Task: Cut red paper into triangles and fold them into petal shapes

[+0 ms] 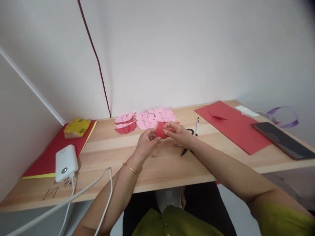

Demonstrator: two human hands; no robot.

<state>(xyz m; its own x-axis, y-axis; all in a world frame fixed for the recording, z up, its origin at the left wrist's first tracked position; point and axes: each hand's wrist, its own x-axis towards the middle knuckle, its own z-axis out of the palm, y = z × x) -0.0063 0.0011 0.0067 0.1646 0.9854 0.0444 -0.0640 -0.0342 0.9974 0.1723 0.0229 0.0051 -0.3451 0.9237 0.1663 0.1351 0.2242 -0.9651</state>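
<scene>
Between my two hands is a small piece of red paper (160,130), held above the middle of the desk. My left hand (147,141) pinches its left side with thumb and fingers. On its right side, my right hand (179,132) grips it, thumb pressed against the front. Just behind lie pink paper cutouts (146,120) with jagged edges, and a red paper cutout (126,127) sits at their left. A pair of scissors (184,151) rests under my right wrist, its handle partly hidden by my hand.
Right of the scissors are a pen (197,126), a red sheet stack (236,127) with a folded red piece (217,116), and a dark phone-like slab (285,139). At left, a white power bank (66,162) with a cable and a yellow packet (77,127) lie on red sheets (46,154).
</scene>
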